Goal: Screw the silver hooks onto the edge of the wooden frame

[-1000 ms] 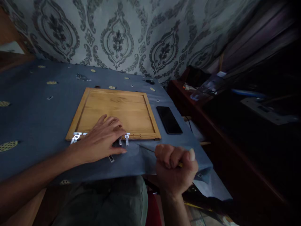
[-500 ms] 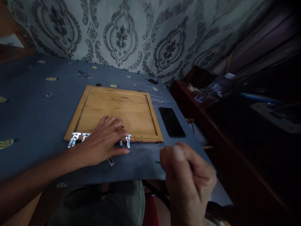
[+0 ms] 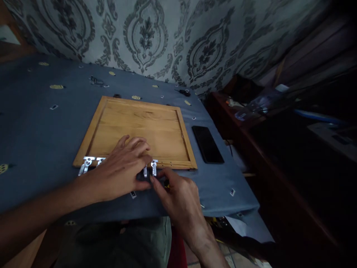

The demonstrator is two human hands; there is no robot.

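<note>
A framed wooden panel (image 3: 139, 126) lies flat on the blue patterned cloth. Several silver metal hinges sit along its near edge, one (image 3: 87, 162) at the left corner and another (image 3: 154, 167) right of the middle. My left hand (image 3: 124, 167) rests over the near edge, its fingers apart and bent on the panel, partly covering the hinges between. Close to the right-hand hinge is my right hand (image 3: 178, 190), thumb and forefinger at the hinge's lower end. Something small with a yellow part shows under its curled fingers, too hidden to name.
To the right of the panel lies a black phone (image 3: 208, 144). A dark cord-like item (image 3: 184, 92) and a small clear bag (image 3: 96, 80) are near the back. A plastic bottle (image 3: 267, 98) stands on the dark red furniture at right.
My right hand has moved left and away from me, from the table's near right to the right-hand hinge. My left hand stays on the panel. The view has shifted slightly.
</note>
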